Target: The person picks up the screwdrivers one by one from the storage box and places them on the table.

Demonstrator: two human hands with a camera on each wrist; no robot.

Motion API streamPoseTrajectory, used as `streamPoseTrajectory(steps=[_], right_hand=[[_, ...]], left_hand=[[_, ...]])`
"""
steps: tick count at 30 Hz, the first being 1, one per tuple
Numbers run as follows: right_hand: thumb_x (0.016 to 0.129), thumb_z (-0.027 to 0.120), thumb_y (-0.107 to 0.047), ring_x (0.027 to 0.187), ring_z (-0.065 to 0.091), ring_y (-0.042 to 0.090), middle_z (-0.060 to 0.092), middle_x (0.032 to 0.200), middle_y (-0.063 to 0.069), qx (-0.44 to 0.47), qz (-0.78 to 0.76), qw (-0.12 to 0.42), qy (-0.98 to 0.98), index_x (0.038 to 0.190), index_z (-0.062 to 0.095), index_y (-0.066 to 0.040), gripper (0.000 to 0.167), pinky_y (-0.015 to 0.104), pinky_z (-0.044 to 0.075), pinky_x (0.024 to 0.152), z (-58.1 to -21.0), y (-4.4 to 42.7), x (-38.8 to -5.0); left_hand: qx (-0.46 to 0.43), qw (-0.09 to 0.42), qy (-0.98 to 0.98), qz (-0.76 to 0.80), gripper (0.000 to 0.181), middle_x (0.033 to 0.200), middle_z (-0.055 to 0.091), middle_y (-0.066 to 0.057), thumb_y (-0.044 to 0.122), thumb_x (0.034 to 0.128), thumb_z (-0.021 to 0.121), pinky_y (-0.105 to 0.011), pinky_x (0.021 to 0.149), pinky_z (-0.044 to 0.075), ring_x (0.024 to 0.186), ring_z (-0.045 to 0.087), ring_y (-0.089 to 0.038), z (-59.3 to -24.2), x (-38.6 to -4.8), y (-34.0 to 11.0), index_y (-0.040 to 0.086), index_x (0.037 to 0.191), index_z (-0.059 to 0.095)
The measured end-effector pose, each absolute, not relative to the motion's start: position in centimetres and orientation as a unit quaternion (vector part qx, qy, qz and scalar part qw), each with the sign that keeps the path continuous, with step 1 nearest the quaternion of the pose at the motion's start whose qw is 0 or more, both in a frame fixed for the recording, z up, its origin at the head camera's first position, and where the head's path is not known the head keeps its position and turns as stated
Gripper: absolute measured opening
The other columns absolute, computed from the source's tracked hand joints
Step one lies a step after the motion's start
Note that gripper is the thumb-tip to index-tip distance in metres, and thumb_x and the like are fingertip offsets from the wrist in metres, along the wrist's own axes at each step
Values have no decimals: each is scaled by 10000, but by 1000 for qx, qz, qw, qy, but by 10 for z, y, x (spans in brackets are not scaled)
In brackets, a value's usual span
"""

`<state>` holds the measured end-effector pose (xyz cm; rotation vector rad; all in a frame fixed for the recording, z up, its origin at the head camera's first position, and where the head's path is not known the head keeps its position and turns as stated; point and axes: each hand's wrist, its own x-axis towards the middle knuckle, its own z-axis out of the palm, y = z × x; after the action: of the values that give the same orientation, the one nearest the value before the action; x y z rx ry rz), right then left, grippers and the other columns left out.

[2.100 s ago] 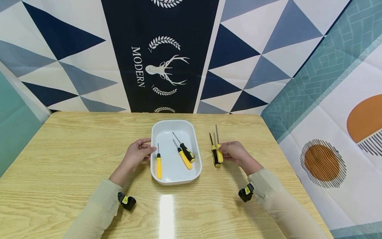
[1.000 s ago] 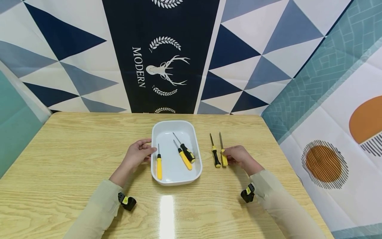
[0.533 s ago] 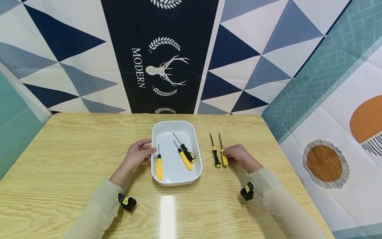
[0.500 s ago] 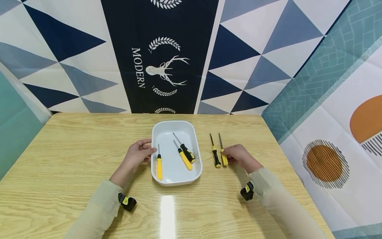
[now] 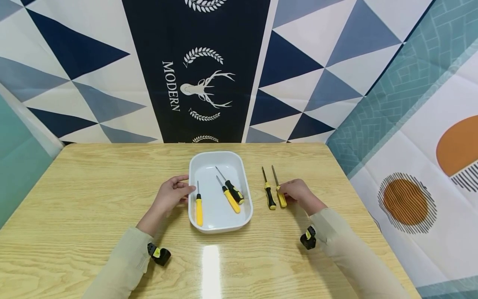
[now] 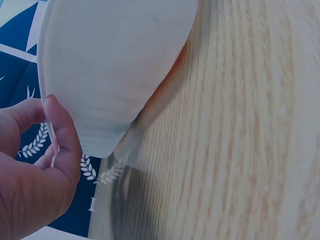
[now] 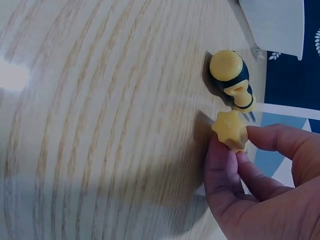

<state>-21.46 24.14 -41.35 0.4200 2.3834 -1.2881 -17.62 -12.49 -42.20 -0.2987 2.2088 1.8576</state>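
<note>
My left hand [image 5: 173, 192] pinches the left rim of a white plastic tray [image 5: 220, 226]; in the left wrist view its thumb and fingers [image 6: 64, 132] lie either side of the rim. Inside the tray are a yellow-handled screwdriver [image 5: 199, 210] by the left wall, a second yellow-handled screwdriver [image 5: 232, 200] and a black-handled screwdriver [image 5: 235, 192]. Right of the tray, my right hand [image 5: 298, 192] pinches the fluted handle of a yellow screwdriver [image 7: 231, 129] low over the table. Just left of it lies a black-and-yellow screwdriver [image 5: 269, 195].
The wooden table [image 5: 112, 178] carries the tray and the tools. Behind it hangs a patterned cloth [image 5: 209, 83], and another cloth [image 5: 407, 199] borders the right side. A black wrist camera [image 5: 159, 254] is strapped to each sleeve.
From two seconds ago, my right hand has shifted the yellow screwdriver rightward, apart from the black-and-yellow one. Lately its handle end swings slightly right. My left hand stays on the tray rim.
</note>
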Motion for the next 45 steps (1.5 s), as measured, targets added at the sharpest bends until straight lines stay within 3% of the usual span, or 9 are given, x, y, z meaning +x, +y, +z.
streamPoseTrajectory(steps=[3,12,30,37,45], right_hand=[[882,559,-114,848,609,149,565,1234,212,149,-444,196,862,1255,551,48,407,275,550,713,-414,241,-214],[858,603,-117,782,605,121,624,1076,139,153,-431,189,869,1225,571,31,397,260,548,669,-415,239,-216],[854,647,-160,753,617,123,644,997,113,165,-422,172,875,1122,617,24,327,273,558,670,-413,239,-213],[870,630,-197,798,602,152,609,1057,138,149,-418,163,881,1182,573,20,385,276,545,675,-413,244,-210],[885,593,-191,758,545,169,574,926,79,129,-433,135,882,1188,551,3,363,293,508,672,-410,247,-208]], left_hand=[[-101,119,757,635,515,1043,520,-84,163,887,635,-201,656,543,735,568,-104,-422,-177,-125,71,1355,441],[-101,122,753,639,526,1025,514,-68,162,888,637,-220,669,556,700,552,-93,-422,-175,-126,61,1361,430],[-105,117,747,646,510,1009,515,-62,161,887,639,-203,636,549,691,542,-88,-424,-177,-125,60,1346,443],[-105,119,746,647,512,1021,510,-67,164,887,639,-214,650,554,697,541,-93,-424,-176,-126,62,1347,440],[-102,120,748,644,511,1034,515,-79,162,882,644,-210,651,556,690,555,-97,-426,-177,-126,68,1344,447]])
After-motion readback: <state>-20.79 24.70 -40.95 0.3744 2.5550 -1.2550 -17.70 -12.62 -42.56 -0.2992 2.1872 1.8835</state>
